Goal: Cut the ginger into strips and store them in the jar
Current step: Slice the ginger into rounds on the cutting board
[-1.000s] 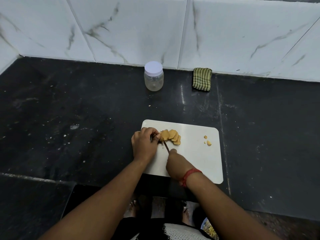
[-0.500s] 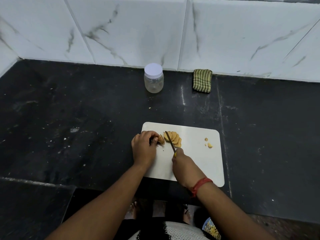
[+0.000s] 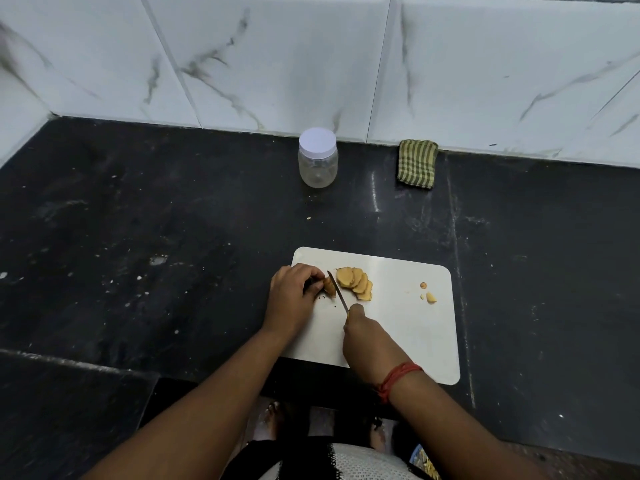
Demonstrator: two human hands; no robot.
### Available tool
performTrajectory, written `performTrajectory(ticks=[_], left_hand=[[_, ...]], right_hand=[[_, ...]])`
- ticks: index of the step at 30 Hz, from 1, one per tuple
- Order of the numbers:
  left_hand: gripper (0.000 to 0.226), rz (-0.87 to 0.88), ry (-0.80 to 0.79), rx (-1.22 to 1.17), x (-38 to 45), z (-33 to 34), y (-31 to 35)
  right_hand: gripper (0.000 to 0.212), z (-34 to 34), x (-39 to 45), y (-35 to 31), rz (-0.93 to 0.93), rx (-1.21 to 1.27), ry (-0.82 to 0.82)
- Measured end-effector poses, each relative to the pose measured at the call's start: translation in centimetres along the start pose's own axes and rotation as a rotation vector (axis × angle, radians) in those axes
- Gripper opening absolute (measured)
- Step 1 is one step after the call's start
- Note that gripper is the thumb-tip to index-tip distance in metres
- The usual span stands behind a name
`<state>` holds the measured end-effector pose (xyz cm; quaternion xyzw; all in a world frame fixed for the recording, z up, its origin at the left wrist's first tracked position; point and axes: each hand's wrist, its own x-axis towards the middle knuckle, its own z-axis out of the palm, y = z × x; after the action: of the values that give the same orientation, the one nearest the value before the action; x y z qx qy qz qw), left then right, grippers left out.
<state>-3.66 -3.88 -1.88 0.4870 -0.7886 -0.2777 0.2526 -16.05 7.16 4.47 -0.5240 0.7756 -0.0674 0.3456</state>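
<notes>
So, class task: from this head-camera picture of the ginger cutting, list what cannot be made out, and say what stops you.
- Knife handle: hidden inside the right hand; only the knife blade shows.
- Uncut ginger piece: mostly covered by the left hand.
- Jar: too small and cloudy to tell its contents.
- Small scraps on the cutting board: too small to identify.

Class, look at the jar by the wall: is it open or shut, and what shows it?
Shut. The jar stands upright with its white lid seated on top; it looks empty.
</notes>
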Motion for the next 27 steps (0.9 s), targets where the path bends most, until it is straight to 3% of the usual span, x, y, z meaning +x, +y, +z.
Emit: performTrajectory(ticks=[10, 16, 27], left_hand=[[0.006, 0.435, -0.098, 0.242, 2.0, -1.2, -1.6], [0.012, 0.47, -0.092, 0.269, 2.0, -0.6, -1.8], [0.017, 0.447, -0.08, 0.217, 1.2, -0.4, -1.6]], right_hand=[[0.042, 0.0, 0.2, -0.5, 0.019, 0.0, -0.034], [0.052, -0.5, 0.6, -1.3, 0.051, -0.006, -0.075], [0.044, -1.1, 0.3, -1.9, 0.063, -0.028, -0.114]])
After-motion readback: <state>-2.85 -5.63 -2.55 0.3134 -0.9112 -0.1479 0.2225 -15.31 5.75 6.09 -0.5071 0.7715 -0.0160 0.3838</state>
